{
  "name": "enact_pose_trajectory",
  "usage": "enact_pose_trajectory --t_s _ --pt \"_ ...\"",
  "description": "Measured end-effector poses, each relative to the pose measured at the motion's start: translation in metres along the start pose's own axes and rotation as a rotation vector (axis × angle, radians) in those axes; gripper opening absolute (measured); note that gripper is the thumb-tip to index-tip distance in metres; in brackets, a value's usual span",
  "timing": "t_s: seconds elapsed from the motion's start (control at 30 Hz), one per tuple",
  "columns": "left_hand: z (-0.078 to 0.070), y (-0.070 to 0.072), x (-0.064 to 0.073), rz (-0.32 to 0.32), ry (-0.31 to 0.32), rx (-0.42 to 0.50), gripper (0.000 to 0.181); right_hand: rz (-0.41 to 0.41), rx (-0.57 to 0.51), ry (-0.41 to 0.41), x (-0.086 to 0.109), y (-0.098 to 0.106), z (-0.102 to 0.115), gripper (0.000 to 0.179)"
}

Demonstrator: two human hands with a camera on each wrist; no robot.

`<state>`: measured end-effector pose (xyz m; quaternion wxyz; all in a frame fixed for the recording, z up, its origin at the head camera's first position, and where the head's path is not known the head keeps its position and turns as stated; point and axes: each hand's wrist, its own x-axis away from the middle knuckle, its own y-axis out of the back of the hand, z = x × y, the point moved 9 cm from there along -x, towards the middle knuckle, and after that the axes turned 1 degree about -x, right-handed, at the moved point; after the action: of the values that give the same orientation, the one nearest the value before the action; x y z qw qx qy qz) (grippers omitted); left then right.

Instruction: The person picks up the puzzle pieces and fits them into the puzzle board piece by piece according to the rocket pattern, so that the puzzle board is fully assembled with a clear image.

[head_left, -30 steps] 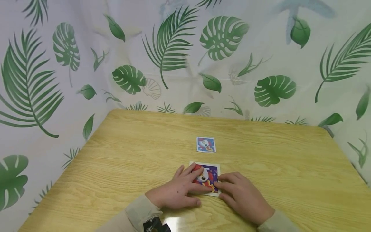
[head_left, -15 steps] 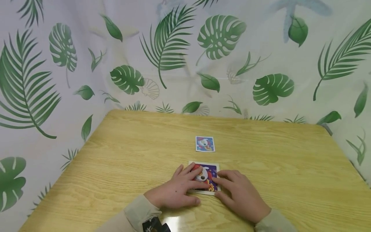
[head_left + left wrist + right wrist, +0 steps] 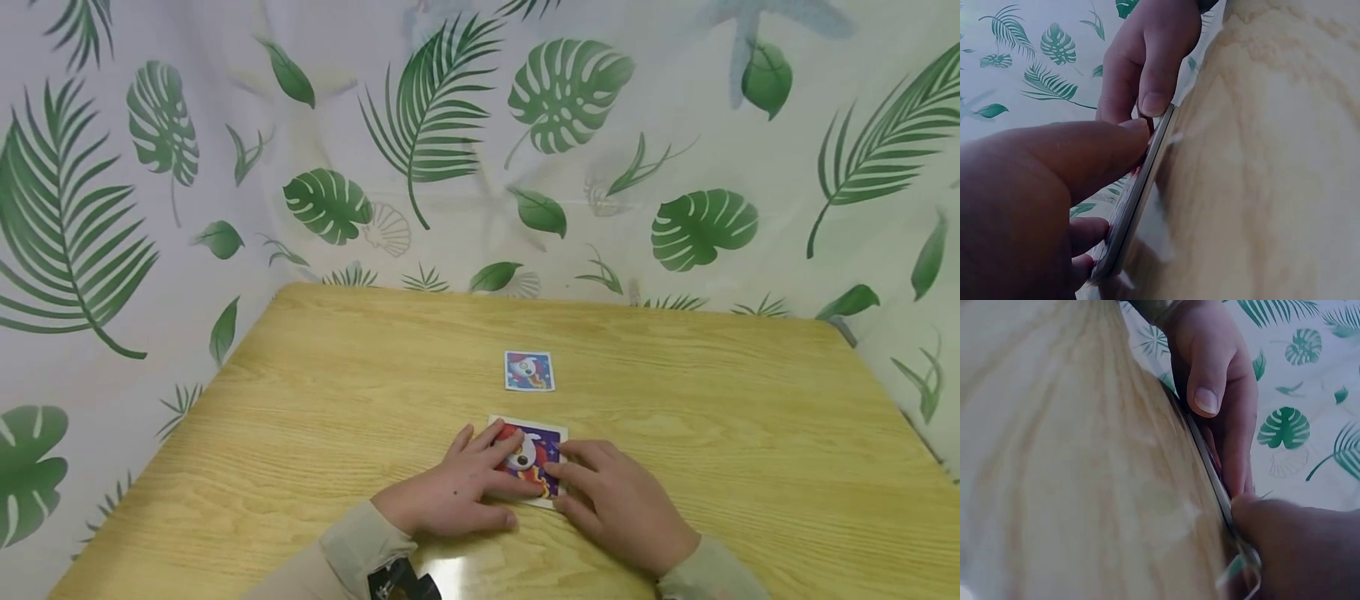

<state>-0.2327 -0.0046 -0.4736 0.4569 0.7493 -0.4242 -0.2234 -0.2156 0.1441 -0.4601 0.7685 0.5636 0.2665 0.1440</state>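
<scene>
A thin square picture board (image 3: 551, 437) with a pale border lies on the table. It shows a white cartoon character on purple and red. My left hand (image 3: 457, 492) rests across its left part, fingers spread and nearly straight. The thumb lies off the near edge on the table. At the right edge, my right hand (image 3: 626, 500) touches the board with gently bent fingers. One fingertip is over the picture and the thumb is by the near right corner. In the left wrist view the board (image 3: 1132, 206) appears edge-on, with both hands against it. Fingers hide much of the picture.
A smaller picture card (image 3: 528, 372) with a similar character on blue lies beyond the board. The wood-grain table (image 3: 337, 383) extends to both sides. Behind it hangs a leaf-printed cloth (image 3: 465, 167). A black device (image 3: 401, 579) is at the left wrist.
The right fingers and thumb have shifted slightly left, a fingertip reaching further over the picture. The left hand stays on the board. The view has shifted a little.
</scene>
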Motion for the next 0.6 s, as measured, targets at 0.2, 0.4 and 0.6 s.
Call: enact_pose_trajectory --t_s 0.2,0.4,0.6 --pt "0.000 0.001 0.001 0.029 0.000 -0.008 0.044 0.020 -0.072 0.031 0.004 -0.003 -0.006 0.056" --pt "0.001 0.002 0.000 0.029 0.011 -0.001 0.042 0.029 -0.082 0.018 0.002 -0.002 -0.009 0.043" --pt "0.009 0.002 -0.001 -0.030 0.092 0.009 0.054 0.007 -0.116 -0.023 0.003 -0.001 -0.013 0.037"
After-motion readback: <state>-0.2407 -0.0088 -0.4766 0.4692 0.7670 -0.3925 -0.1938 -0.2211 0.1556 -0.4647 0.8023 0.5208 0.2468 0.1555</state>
